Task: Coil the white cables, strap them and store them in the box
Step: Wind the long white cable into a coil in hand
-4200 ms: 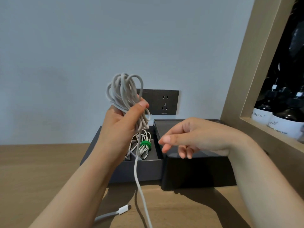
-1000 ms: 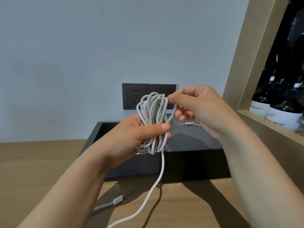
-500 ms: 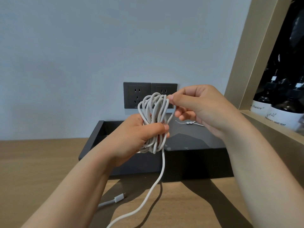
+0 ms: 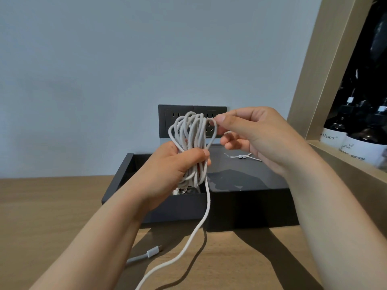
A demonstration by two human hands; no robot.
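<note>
The left hand [image 4: 171, 166] is clenched around the middle of a white cable [image 4: 191, 141] wound into loops, held up above the open dark box [image 4: 159, 210]. The right hand [image 4: 257, 137] pinches the top of one loop between thumb and forefinger. The loose end trails down onto the wooden table [image 4: 52, 206], where a plug [image 4: 154, 251] lies.
</note>
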